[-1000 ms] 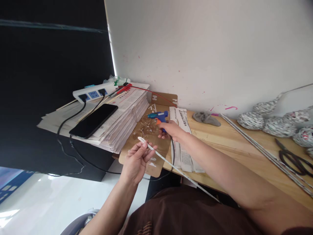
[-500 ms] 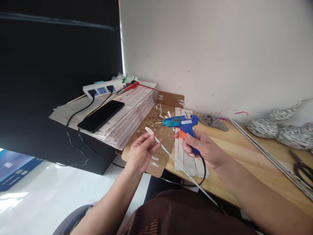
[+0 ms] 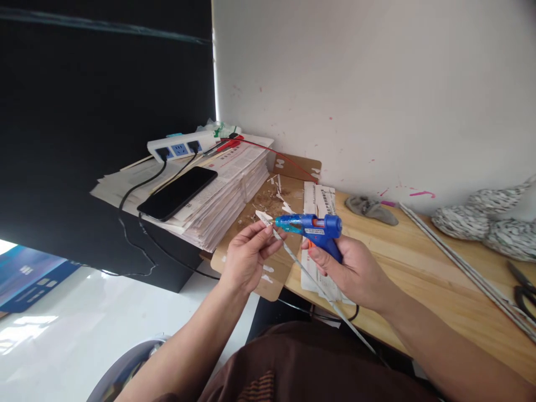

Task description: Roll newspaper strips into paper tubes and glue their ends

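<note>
A blue hot glue gun (image 3: 320, 230) with an orange trigger is gripped in my right hand (image 3: 354, 271), its nozzle pointing left. My left hand (image 3: 247, 254) pinches a long, thin rolled paper stick (image 3: 307, 274) close to its flattened upper end. The nozzle tip is at that flattened end, right by my left fingertips; whether it touches the paper I cannot tell. From there the stick slants down to the right toward my lap. Below both hands lies a brown cardboard sheet (image 3: 288, 259) with paper scraps and glue marks.
Left, a stack of papers (image 3: 234, 195) bears a black phone (image 3: 178, 192) and a white power strip (image 3: 182, 146). Printed paper strips (image 3: 310, 201) lie on the wooden table (image 3: 389, 245). To the right are a grey cloth (image 3: 371, 209), paper sticks (image 3: 456, 259), woven paper pieces (image 3: 511, 234) and scissors (image 3: 523, 290).
My right hand has turned and lowered the glue gun, bringing its nozzle to the end of the paper stick. My left hand keeps its pinch. The view has shifted slightly.
</note>
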A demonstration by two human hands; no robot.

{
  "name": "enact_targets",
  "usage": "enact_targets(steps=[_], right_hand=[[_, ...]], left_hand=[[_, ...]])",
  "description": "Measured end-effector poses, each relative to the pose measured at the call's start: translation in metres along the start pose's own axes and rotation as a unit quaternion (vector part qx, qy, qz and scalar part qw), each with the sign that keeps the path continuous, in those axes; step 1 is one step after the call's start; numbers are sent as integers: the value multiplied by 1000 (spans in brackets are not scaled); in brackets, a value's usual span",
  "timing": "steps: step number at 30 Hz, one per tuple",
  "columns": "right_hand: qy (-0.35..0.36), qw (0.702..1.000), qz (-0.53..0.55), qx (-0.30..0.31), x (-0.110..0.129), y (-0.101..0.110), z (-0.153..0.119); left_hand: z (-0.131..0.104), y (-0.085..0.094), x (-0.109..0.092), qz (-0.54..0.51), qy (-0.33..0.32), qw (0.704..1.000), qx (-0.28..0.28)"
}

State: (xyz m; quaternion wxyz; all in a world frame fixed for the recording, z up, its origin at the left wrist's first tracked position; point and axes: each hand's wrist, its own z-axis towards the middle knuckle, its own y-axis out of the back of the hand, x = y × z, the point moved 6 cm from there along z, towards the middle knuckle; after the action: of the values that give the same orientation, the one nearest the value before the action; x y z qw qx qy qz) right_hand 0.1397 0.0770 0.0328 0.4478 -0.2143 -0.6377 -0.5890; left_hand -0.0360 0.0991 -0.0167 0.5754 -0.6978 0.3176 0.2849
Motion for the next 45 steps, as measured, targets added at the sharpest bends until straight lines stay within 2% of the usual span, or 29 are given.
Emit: enact_targets(steps=[14,23,30,36,42,45], right_hand=[[25,997,-66,-44,6,4,0],[40,999,-32,-11,11,-1,-3],[33,997,-56,-36,10,4,-3],[42,998,-45,-10,12,-1,-3],[36,997,-47,-40,12,2,-1],[29,999,-29,-27,10,0,-1]], left_hand=[[-2,1,-1,-5,0,1000,2],[-2,2,0,-12,1,1000,3],[-3,4,0,-20,4,1000,-4],[-3,4,1,-26,8,1000,2],[-3,5,1,-21,17,1000,-7],[-3,6,2,-19,18,1000,-8]])
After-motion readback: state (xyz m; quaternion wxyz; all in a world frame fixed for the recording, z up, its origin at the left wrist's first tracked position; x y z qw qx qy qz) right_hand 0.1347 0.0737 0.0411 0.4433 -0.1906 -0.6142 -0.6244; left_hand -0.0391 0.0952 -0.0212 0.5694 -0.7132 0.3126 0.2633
